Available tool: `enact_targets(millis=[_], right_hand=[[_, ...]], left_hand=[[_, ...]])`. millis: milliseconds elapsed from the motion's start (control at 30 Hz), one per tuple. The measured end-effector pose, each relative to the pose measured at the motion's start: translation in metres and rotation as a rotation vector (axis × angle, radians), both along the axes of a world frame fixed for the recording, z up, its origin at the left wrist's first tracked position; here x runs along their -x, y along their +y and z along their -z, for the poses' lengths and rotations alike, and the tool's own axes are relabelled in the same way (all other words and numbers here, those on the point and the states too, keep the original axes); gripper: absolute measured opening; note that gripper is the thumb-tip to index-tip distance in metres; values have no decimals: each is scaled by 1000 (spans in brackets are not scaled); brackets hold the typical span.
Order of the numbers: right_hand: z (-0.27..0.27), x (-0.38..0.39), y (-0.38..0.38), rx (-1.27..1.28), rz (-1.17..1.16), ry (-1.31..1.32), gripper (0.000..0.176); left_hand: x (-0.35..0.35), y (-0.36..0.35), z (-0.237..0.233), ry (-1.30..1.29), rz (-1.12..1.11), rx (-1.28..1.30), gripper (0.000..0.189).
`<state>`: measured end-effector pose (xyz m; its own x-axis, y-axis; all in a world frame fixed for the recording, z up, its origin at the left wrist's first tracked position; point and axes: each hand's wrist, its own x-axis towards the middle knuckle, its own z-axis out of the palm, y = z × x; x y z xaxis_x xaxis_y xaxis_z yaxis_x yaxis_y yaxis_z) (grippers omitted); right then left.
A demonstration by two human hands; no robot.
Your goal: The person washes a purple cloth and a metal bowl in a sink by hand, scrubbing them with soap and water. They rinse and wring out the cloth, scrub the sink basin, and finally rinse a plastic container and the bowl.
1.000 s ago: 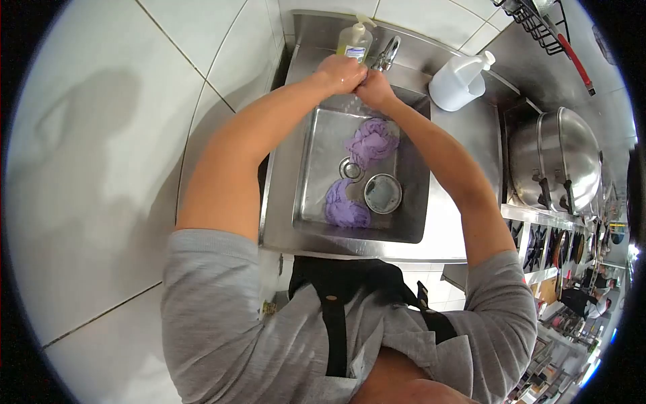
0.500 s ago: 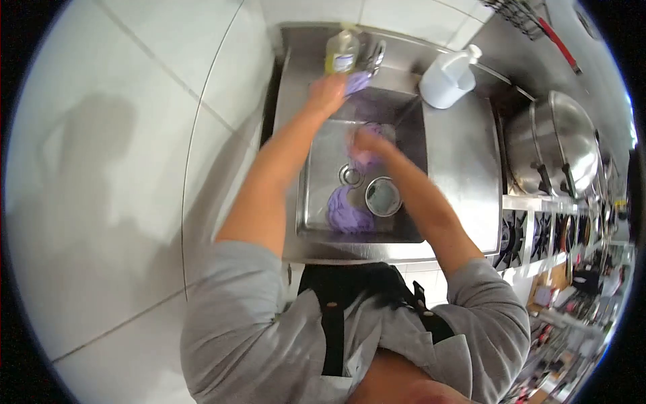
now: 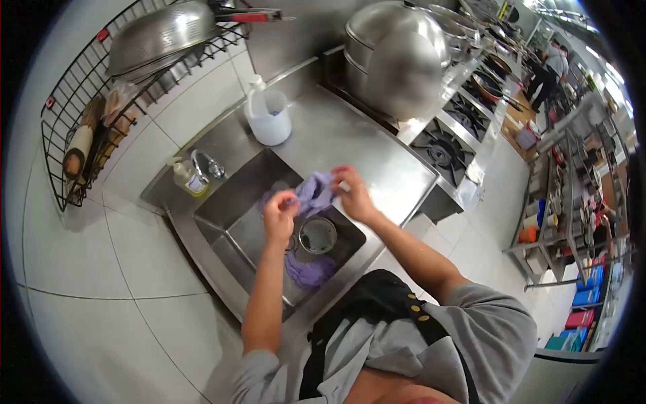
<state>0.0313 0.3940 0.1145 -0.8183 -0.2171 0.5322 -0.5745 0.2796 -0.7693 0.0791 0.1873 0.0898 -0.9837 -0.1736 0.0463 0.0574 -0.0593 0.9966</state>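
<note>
A wet-looking purple cloth hangs bunched between my two hands, above the sink's far right side. My left hand has its fingers curled closed on the cloth's left end. On the other end, my right hand pinches the fabric with bent fingers. Below them in the steel sink lies a second purple cloth, crumpled near the front. A round metal-rimmed container sits beside it, partly filled with something greyish. The drain is mostly hidden behind my left hand.
A chrome tap and a soap bottle stand behind the sink. On the steel counter is a cut-open white jug. Large pots and gas burners line the right; a wire rack hangs left. A person stands far off.
My view has swung to the right. My left hand has moved from beside the tap towards my right hand, and the cloth now spans both hands above the sink.
</note>
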Motion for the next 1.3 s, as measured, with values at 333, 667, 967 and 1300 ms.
enact_targets(millis=[333,667,967,1300], right_hand=[[-131,-24,228,118,217,-153,13],[-195,-55,415,34,-194,-368,21],[-216,-37,467,-165,76,72,19],[-251,76,458,-96,-50,-147,18]], left_hand=[[41,182,-132,315,304,64,26],[40,412,-201,377,896,-87,19],[63,442,-233,544,718,-459,16],[153,290,-299,683,166,594,16]])
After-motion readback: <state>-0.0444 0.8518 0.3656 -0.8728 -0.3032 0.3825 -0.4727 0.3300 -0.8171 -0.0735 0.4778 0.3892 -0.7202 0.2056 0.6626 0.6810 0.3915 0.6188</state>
